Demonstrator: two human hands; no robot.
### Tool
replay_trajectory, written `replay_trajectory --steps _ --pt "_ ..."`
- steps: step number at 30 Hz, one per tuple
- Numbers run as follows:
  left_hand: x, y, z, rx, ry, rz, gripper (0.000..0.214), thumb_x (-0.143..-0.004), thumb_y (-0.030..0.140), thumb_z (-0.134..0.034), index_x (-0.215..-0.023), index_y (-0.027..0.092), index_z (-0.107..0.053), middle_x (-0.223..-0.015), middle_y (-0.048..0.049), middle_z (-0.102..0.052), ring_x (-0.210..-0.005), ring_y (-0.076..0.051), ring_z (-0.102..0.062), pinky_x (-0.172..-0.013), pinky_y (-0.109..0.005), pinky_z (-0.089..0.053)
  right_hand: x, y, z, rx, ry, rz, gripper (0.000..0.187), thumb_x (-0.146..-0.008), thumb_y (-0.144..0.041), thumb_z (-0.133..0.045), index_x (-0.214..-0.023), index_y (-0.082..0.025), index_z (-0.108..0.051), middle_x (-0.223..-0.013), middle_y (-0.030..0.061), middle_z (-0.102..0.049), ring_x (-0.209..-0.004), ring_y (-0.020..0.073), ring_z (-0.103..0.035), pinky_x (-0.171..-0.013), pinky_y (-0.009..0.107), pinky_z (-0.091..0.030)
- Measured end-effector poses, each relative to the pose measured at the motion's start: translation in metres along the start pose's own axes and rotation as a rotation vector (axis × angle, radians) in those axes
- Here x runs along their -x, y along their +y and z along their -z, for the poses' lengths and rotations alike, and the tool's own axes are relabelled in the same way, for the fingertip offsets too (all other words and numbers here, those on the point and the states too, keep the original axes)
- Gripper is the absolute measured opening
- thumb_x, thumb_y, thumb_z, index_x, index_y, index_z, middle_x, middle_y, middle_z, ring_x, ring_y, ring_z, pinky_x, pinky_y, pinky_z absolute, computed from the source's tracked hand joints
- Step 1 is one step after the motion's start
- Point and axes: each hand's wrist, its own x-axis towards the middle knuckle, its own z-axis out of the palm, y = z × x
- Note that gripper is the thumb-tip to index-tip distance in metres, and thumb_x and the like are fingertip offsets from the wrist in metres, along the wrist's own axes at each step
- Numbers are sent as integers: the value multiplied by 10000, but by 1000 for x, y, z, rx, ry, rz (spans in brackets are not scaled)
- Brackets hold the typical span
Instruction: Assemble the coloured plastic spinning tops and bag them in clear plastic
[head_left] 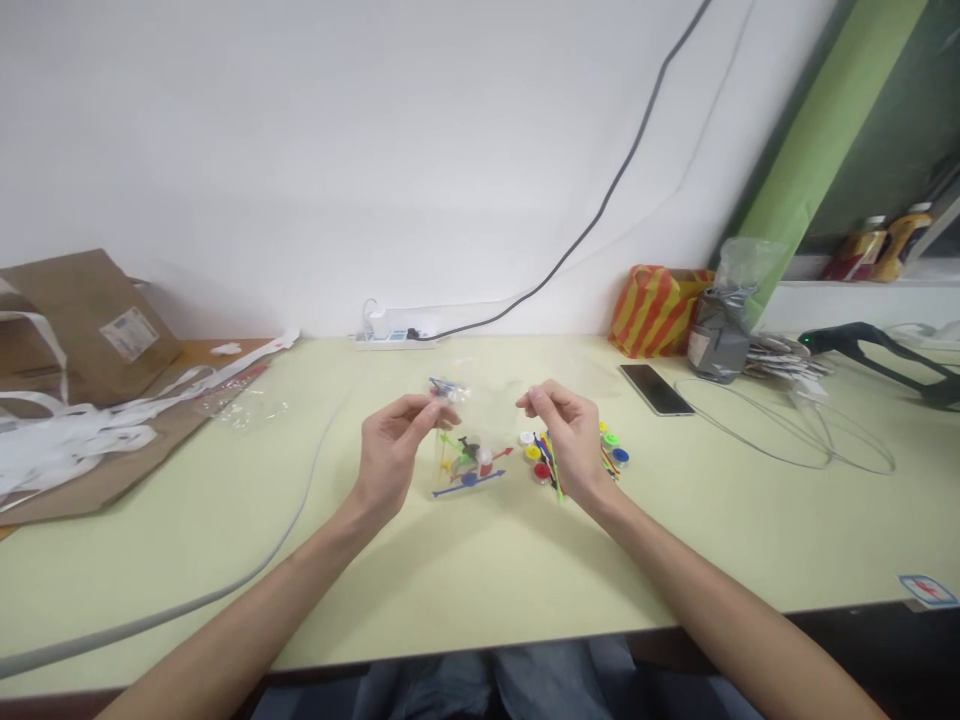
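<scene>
A clear plastic bag (484, 415) hangs between my two hands above the table, its upper corners held apart. At its left corner, my left hand (394, 445) pinches with thumb and fingers. My right hand (571, 435) pinches the opposite corner. Inside the bag's lower part lie small coloured plastic arrows, among them a blue arrow (469, 483), with a few round pieces. Beside and partly behind my right hand is a loose pile of coloured arrow sticks and round pieces, including a red disc (541, 473). Another small bagged set (448, 388) lies behind my left fingertips.
A phone (656, 389), a striped bag (651, 310) and a grey wrapped bundle (718, 335) stand to the right, with thin cables. Cardboard and white strapping (67, 450) cover the left end. A grey cable (247, 575) crosses the table; a power strip (394, 342) sits against the wall.
</scene>
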Motion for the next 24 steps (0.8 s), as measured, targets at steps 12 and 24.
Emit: replay_trajectory --steps 12,24 --pt "-4 -3 2 74 -155 32 408 -1018 519 -464 -1041 176 -684 -1142 -128 -650 -1078 -287 -620 -880 -405 -532 1 4 0 34 -289 -175 316 -882 -499 -684 -948 -190 -694 -931 48 -666 -859 183 -597 -793 309 -460" --pt "-4 -18 7 -71 -152 34 540 -992 627 -444 -1036 152 -698 -1020 -117 -661 -913 -240 -609 -795 -342 -513 7 16 -11 -22 -529 -17 489 -828 -519 -758 -1180 -218 -601 -1022 61 -644 -974 192 -613 -832 318 -479"
